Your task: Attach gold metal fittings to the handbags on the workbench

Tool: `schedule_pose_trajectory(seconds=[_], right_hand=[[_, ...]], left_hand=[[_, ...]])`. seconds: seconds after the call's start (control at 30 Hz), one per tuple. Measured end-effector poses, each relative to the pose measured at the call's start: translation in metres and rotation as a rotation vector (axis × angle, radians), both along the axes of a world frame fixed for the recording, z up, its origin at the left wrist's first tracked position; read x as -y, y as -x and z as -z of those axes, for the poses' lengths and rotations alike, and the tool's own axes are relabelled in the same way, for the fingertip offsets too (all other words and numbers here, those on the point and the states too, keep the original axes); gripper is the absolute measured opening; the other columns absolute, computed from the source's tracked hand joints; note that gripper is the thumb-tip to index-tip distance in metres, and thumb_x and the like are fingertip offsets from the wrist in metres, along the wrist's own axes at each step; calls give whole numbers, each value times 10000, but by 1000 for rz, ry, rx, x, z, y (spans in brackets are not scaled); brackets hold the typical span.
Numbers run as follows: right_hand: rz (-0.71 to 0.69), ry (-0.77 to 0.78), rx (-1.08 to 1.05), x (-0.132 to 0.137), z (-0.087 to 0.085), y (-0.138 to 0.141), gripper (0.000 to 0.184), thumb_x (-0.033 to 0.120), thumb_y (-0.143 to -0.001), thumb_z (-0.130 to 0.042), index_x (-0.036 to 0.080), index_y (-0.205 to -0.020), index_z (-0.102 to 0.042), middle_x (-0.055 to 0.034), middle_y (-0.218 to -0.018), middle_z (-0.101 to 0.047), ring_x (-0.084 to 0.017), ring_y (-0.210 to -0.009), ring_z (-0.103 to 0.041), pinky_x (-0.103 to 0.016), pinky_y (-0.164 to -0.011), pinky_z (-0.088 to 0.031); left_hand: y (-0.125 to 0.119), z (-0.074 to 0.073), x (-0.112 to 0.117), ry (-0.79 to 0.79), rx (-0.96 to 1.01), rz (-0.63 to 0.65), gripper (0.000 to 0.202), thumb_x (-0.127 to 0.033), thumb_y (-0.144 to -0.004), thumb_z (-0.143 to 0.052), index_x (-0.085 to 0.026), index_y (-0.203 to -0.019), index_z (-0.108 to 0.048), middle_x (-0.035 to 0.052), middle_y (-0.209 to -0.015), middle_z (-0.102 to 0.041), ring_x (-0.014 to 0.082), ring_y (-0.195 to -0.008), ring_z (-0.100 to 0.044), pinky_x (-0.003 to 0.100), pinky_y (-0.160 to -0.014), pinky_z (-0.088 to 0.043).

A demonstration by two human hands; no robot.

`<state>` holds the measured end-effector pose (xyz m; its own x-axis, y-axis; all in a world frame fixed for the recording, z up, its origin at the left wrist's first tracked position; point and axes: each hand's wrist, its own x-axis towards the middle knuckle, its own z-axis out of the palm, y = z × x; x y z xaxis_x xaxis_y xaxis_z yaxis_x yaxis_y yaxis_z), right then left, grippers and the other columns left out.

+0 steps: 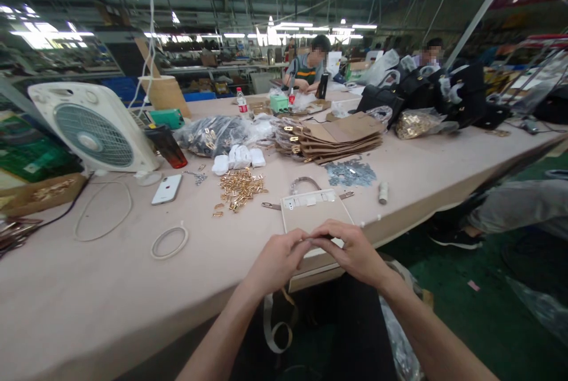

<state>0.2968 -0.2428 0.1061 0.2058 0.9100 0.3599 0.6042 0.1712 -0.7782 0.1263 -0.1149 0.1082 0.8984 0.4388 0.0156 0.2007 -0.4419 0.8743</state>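
Note:
My left hand (277, 260) and my right hand (355, 251) meet fingertip to fingertip over the near edge of the long table (89, 286), just in front of a flat white board (315, 209). Both sets of fingers are curled together in a pinch on something small that I cannot make out. A pile of small gold metal fittings (239, 187) lies beyond the left hand. A strap loop (277, 325) hangs below the table edge between my forearms.
On the table: a white box fan (91, 126), a phone (167, 189), a white ring (169, 242), bags of hardware (213, 134), stacked brown pieces (341, 138), grey metal bits (351, 173), black bags (426, 94). Two people sit at the far end. Someone's legs (510, 209) are at right.

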Motion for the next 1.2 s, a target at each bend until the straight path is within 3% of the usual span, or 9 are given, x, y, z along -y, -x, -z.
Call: schedule_pose_trajectory(seconds=[0.07,0.23,0.43,0.7,0.93,1.03,1.13,1.2], right_hand=[[10,-1,11,2,1,0,209,359,-998,-653,256,-1146,-758,-67,-1029,-757,-212,-941,-706,-340,-859,-587],[24,-28,68,5,0,-1,373,379,-948,-725,273,-1304,-688,-92,-1247,-700,-219,-1049,-692,-366,-941,-586],[-26,-9,54,0,-2,3,148,338,-1002,-661,260,-1081,-759,-43,-1010,-761,-197,-948,-705,-317,-868,-560],[-22,89,-45,2,-6,4,143,339,-992,-659,233,-971,-753,-19,-911,-752,-181,-862,-676,-291,-810,-521],[-28,107,-223,9,-5,5,171,354,-980,-657,204,-924,-718,-19,-870,-711,-176,-846,-638,-282,-784,-508],[18,112,-300,21,2,12,148,316,-943,-698,198,-1025,-730,-26,-931,-712,-172,-881,-642,-289,-831,-515],[39,92,-464,37,13,19,484,294,-863,-772,223,-1323,-642,-63,-1182,-703,-170,-923,-671,-306,-864,-546],[78,67,-561,47,21,22,580,313,-836,-793,230,-1379,-606,-90,-1268,-683,-181,-941,-692,-317,-869,-561]], left_hand=[[0,1,0,-15,10,-1,323,-410,-1018,-478,-200,-930,-707,-34,-621,-618,141,-617,-586,238,-638,-416],[3,-1,-1,-30,7,-33,307,-396,-1015,-482,-203,-921,-701,-42,-617,-607,135,-604,-586,235,-628,-407],[5,-5,0,-72,-17,4,355,-389,-1044,-434,-212,-823,-648,-34,-621,-617,142,-621,-590,242,-643,-395],[4,-9,2,-242,-40,15,287,-333,-1023,-485,-215,-845,-678,1,-726,-679,156,-683,-603,252,-664,-379],[0,-14,12,-64,-14,19,349,-367,-1016,-487,-192,-757,-641,-14,-616,-588,144,-626,-545,233,-600,-370],[2,-8,18,31,-21,20,388,-429,-1024,-475,-180,-780,-646,-19,-619,-559,134,-607,-513,225,-589,-374],[4,10,14,101,-58,46,449,-533,-1021,-459,-177,-847,-671,-18,-628,-548,131,-594,-501,221,-582,-385],[3,25,9,119,-101,97,485,-585,-1009,-454,-180,-896,-698,-7,-649,-583,136,-601,-526,221,-584,-398]])
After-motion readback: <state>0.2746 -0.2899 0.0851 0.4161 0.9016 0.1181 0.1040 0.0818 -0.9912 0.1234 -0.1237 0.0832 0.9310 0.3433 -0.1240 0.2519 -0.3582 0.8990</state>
